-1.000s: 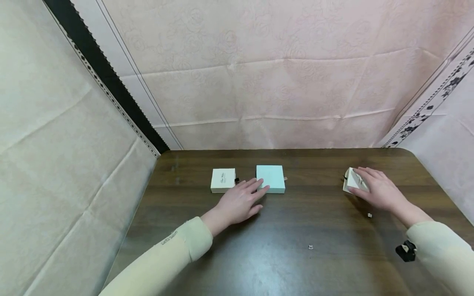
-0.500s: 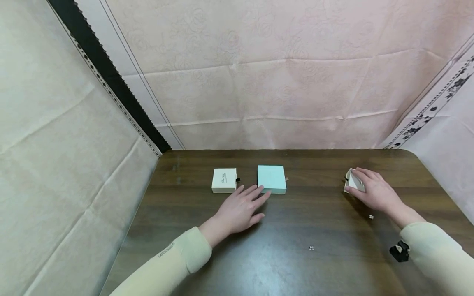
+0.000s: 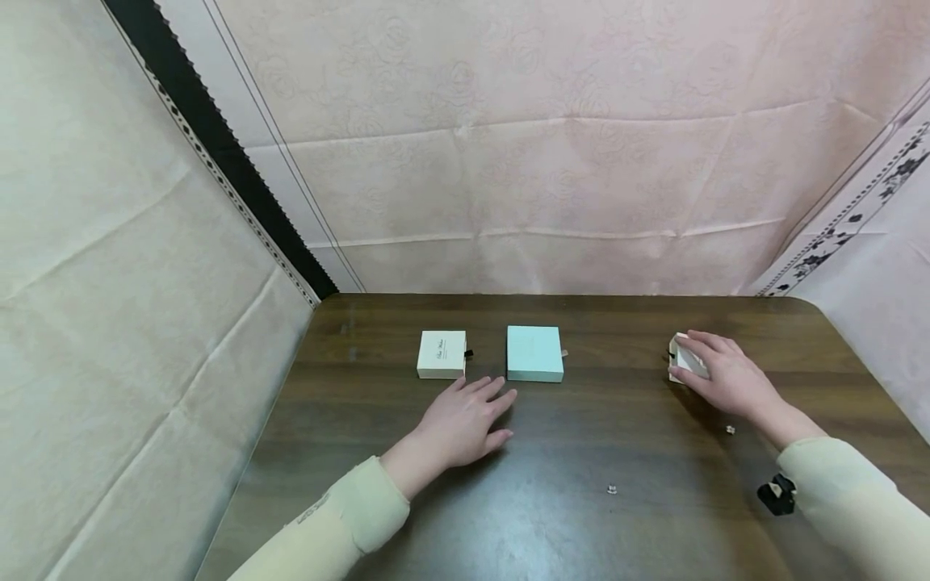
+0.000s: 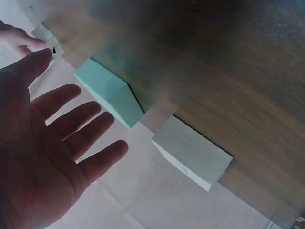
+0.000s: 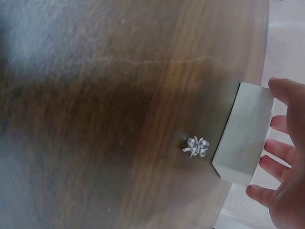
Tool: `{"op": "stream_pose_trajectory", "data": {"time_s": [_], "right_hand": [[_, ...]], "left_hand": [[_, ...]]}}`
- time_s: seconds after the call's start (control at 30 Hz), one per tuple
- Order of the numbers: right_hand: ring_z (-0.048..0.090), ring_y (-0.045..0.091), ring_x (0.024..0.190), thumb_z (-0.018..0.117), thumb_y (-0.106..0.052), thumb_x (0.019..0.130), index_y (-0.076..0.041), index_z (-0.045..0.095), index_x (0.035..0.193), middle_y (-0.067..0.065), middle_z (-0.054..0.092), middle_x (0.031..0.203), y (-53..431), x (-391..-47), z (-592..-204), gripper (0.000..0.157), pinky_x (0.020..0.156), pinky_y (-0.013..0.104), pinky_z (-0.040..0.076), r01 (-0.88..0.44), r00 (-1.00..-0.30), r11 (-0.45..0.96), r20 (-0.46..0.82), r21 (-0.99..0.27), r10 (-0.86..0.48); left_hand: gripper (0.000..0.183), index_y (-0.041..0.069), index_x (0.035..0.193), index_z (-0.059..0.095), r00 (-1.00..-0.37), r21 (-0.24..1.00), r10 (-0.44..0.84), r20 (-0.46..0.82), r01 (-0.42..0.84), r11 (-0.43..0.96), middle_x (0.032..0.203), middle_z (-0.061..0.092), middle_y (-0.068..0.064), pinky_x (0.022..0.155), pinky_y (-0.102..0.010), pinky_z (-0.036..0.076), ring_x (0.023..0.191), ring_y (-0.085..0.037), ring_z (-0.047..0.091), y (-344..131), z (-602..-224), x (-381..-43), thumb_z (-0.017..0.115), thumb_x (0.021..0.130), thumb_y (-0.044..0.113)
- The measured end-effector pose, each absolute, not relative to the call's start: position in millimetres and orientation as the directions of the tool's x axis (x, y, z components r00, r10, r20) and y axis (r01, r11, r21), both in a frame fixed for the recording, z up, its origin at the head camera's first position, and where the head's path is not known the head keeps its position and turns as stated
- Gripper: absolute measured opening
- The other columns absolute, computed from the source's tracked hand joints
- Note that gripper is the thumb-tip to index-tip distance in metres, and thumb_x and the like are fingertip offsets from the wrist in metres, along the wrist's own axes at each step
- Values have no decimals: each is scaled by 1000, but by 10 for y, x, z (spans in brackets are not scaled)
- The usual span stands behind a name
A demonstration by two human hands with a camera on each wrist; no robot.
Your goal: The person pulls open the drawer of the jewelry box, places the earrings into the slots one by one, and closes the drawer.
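At the right of the head view, my right hand (image 3: 729,381) holds a small white box (image 3: 686,357) on the table, thumb at its near edge and index finger at its far edge. The right wrist view shows the box's side (image 5: 245,133) with fingertips along its top. My left hand (image 3: 459,421) hovers over the table, fingers spread and holding nothing. Its fingertips are just in front of a white box with dark script (image 3: 441,355) and a turquoise box (image 3: 534,353). Short pull tabs stick out of these two boxes' right sides.
A small shiny jewel-like piece (image 3: 730,430) lies on the brown wooden table (image 3: 378,420) just in front of the right hand. Another small shiny piece (image 3: 612,489) lies nearer the middle front. Pale cloth (image 3: 567,161) hangs behind the table.
My left hand has drawn back toward me, off the turquoise box. My right hand has shifted slightly left together with its white box.
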State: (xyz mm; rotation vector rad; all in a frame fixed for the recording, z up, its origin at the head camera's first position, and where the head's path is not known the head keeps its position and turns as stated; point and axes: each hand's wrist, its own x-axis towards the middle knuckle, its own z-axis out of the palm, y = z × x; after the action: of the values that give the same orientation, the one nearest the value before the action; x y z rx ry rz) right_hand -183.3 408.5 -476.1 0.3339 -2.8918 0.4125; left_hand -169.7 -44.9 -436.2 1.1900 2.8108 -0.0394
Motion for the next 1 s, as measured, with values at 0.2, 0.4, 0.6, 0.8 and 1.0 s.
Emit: {"op": "stream_pose_trajectory", "data": {"time_s": [0.2,0.4,0.6,0.8,1.0], "right_hand": [[49,57,129,79,-27,96,10,56,144,35,53,146,4071,-1842,-4777,65,99,71,46,-259,-951,930,238,-260,-199],[47,57,132,76,-32,99,12,54,146,35,50,149,4069,-1859,-4775,68,101,72,45,-241,-962,933,191,-267,-194],[50,55,132,78,-28,96,10,56,146,32,52,150,4057,-1834,-4761,66,99,70,48,-276,-953,927,199,-254,-229],[51,56,134,81,-23,93,5,59,146,30,53,152,4022,-1802,-4740,64,100,70,50,-323,-940,915,193,-242,-280],[51,56,138,81,-20,91,0,60,147,28,53,154,4015,-1774,-4727,63,103,72,48,-363,-927,903,186,-231,-325]], "left_hand": [[59,19,157,57,-699,9,709,-97,711,703,162,52,-9,120,-52,43,147,-26,53,-491,-4349,-1672,59,108,51],[59,18,157,57,-700,22,704,-116,707,707,163,52,-9,121,-51,43,148,-25,53,-510,-4352,-1656,60,108,50],[59,18,157,57,-690,19,714,-117,717,697,163,52,-8,121,-51,43,147,-25,53,-502,-4347,-1639,60,108,51],[59,18,156,58,-686,26,715,-132,719,695,162,53,-8,120,-50,44,147,-25,54,-506,-4343,-1617,59,108,51],[58,18,156,58,-679,30,719,-148,724,689,161,53,-7,121,-50,43,147,-23,53,-504,-4337,-1602,58,108,51]]}}
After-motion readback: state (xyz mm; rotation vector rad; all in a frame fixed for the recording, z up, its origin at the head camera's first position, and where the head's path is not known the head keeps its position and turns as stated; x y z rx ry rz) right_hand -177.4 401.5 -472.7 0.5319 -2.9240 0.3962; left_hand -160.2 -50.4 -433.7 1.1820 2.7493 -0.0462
